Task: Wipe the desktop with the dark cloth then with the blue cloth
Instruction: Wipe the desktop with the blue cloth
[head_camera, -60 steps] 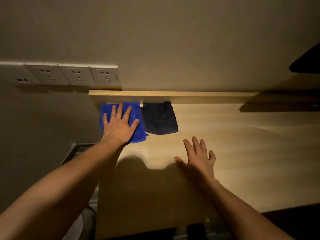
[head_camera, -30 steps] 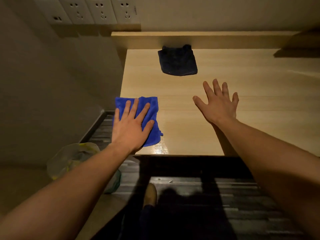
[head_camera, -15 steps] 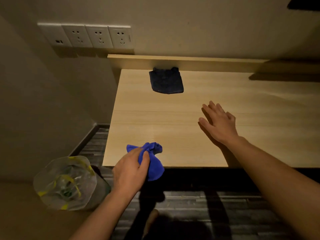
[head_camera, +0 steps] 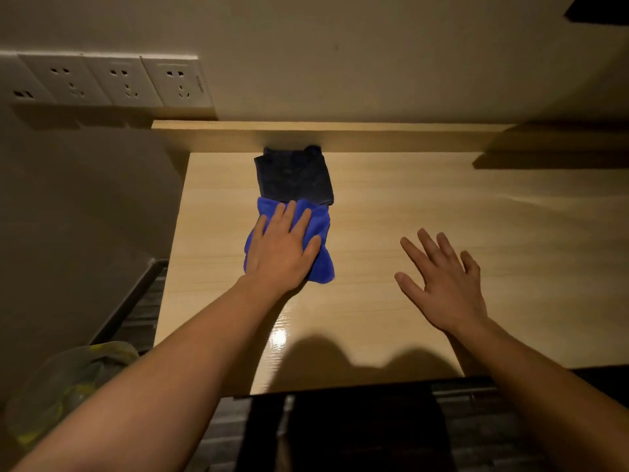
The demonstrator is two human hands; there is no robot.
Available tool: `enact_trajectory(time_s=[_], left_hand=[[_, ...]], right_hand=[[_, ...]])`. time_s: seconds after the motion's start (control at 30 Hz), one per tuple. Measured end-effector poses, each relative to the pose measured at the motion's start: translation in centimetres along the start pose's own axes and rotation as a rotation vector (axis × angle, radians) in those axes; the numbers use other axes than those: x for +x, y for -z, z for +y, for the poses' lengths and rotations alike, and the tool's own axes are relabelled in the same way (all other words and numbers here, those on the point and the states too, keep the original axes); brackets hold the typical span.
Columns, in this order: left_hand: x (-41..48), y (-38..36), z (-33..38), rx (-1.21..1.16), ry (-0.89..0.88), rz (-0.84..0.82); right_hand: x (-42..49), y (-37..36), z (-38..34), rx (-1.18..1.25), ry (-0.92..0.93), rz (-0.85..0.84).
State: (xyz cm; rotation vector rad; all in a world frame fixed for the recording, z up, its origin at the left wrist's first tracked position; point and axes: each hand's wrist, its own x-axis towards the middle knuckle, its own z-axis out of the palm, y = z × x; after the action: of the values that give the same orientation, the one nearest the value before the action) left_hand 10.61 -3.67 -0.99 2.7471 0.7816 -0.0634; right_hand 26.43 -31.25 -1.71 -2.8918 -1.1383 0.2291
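My left hand [head_camera: 280,248] presses flat on the blue cloth [head_camera: 320,229], which lies crumpled on the light wooden desktop [head_camera: 425,206]. The cloth's far edge overlaps the near edge of the dark cloth [head_camera: 294,173]. That dark cloth lies flat against the raised back ledge of the desk. My right hand [head_camera: 442,284] hovers over the desktop to the right, fingers spread, with nothing in it.
A row of white wall sockets [head_camera: 112,81] is on the wall at the upper left. A bin lined with a plastic bag [head_camera: 68,379] stands on the floor left of the desk. A dark shelf corner [head_camera: 602,8] shows at the top right.
My left hand carried the bunched blue cloth from the desk's front edge back onto the desktop and pushed it forward until it met the dark cloth. My right hand stayed open above the desk.
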Motion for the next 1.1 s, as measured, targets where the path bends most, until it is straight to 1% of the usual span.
enact_trajectory(time_s=[0.1,0.3,0.5,0.73,0.97,1.1], left_hand=[[0.6,-0.7,-0.1,0.094,-0.011,-0.011],[0.5,-1.4,0.6,0.139,-0.005,-0.022],[-3.6,-2.4,1.8,0.118,0.033,-0.032],[-10.3,-3.8,3.9,0.119,0.081,-0.013],[-14.9,-5.1,6.0,0.069,0.136,0.017],[-17.4,-5.8,7.6,-0.027,0.173,0.096]], right_hand=[[0.5,0.0,-0.2,-0.001,-0.004,-0.009],[0.4,0.2,0.3,0.018,-0.019,-0.001],[0.6,0.0,0.4,0.045,-0.014,-0.001],[0.4,-0.1,0.4,0.058,0.013,-0.009],[-0.2,-0.2,0.6,0.067,0.034,-0.013],[-0.5,-0.3,0.6,0.071,0.045,-0.021]])
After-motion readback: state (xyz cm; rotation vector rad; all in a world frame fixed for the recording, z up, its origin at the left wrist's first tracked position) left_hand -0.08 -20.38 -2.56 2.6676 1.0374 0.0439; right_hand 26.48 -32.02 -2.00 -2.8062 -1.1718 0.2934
